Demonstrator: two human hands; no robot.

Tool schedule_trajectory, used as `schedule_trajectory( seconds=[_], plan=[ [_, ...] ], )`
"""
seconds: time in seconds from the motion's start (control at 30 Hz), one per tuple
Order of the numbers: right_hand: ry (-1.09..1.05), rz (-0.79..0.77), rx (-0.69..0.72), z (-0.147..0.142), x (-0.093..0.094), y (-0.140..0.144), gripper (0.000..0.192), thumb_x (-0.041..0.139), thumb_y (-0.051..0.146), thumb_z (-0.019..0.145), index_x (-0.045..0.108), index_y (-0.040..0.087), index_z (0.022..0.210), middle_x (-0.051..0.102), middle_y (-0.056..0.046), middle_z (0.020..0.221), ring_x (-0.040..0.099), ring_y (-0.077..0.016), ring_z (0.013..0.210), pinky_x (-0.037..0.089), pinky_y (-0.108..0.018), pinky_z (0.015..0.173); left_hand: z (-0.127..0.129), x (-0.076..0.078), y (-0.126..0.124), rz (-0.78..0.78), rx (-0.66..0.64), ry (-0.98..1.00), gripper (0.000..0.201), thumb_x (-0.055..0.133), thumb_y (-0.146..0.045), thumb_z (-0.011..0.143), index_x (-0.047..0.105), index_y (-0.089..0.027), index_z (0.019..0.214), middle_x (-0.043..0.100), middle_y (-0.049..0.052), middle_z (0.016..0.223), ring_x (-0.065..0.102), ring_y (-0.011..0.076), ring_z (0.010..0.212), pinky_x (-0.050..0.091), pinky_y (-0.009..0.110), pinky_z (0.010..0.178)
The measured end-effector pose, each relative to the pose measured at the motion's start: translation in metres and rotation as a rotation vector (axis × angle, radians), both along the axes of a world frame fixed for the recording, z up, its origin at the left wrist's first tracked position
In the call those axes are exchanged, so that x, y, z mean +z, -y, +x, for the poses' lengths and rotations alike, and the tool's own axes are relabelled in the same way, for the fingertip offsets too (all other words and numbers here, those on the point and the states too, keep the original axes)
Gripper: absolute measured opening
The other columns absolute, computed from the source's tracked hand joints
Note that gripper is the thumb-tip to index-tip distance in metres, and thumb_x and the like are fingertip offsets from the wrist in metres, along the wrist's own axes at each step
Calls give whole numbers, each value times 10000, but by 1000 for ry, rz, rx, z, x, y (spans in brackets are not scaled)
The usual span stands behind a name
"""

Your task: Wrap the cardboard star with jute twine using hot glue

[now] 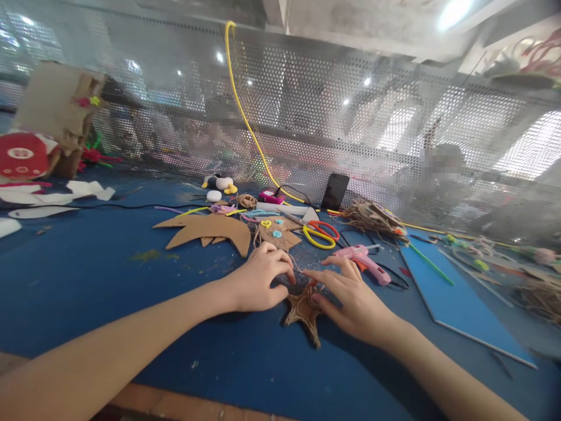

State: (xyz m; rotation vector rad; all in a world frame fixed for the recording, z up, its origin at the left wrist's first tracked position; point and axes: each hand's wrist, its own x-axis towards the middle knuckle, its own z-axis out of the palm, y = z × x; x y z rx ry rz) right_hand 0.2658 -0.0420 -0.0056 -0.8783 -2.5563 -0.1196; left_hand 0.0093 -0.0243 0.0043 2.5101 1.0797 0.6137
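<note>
Two bare hands meet over a small star (303,313) wrapped in brown twine, which lies flat on the blue table (96,275) close to its near edge. The left hand (258,280) is curled, knuckles up, with its fingertips bent down at the star's upper left point; whether it pinches the twine or only presses there cannot be told. The right hand (350,298) lies flatter, its forefinger stretched toward the left hand and its thumb resting against the star's right side, so it steadies the star rather than gripping it. A thin strand of twine runs up from between the two hands toward a cardboard shape (277,231) with small blue and yellow pieces stuck on it. Left of that lies a bigger cardboard cutout (210,229) with pointed tips. Just beyond the right hand sits a pink glue gun (366,262), and behind it a pair of scissors (321,234) with red and yellow handles. A dark phone (335,191) leans against the mesh screen (307,105) at the back, and a blue board (456,298) lies on the right.
</note>
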Motion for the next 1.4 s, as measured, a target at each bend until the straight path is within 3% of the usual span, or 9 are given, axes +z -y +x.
schedule_trajectory(
  seconds=[0.2,0.43,0.7,0.87,1.13,1.27,1.4],
  plan=[
    [58,-65,63,5,9,-2,229,560,182,935,687,221,1121,728,-67,1037,496,-299,1214,405,-528,1065,-5,-2,-3,32,-119,-58,215,715,-169,750,720,-213,961,629,71,1230,451,316,1253,385,500,1131],
    [38,-30,69,8,3,-9,170,541,172,980,689,208,1055,717,-64,955,497,-286,1158,443,-471,985,-3,-5,-4,71,-193,-24,116,722,-164,796,726,-216,899,660,55,1164,467,280,1195,407,443,1090],
    [-44,38,111,9,-7,-14,145,563,173,992,660,218,1090,710,-48,947,509,-260,1122,451,-431,965,-1,-6,1,42,-172,-28,103,748,-243,809,696,-214,893,647,53,1192,472,281,1199,411,449,1071],
    [-115,27,87,6,-4,-11,83,595,184,979,672,196,1008,691,-57,892,530,-236,1034,470,-397,915,2,-5,2,28,-147,-20,75,738,-240,817,684,-206,858,655,49,1183,468,281,1213,406,449,1072],
    [-24,-11,76,0,1,-6,150,490,193,1023,624,175,958,659,-67,895,524,-226,948,459,-405,879,9,-5,8,4,-137,-13,134,768,-214,758,638,-183,757,646,63,1155,471,286,1195,417,437,1059],
    [38,7,55,-1,2,-5,161,457,177,1031,601,178,960,641,-63,919,516,-223,941,438,-411,908,7,-6,8,45,-185,-13,179,785,-248,774,642,-188,863,653,60,1140,468,280,1184,424,423,1050],
    [57,10,64,1,0,-6,146,457,169,1031,594,187,986,639,-61,954,498,-231,981,427,-388,908,3,-5,5,196,-260,-38,209,760,-344,850,696,-228,1013,653,51,1222,436,310,1253,385,464,1081]
  ],
)
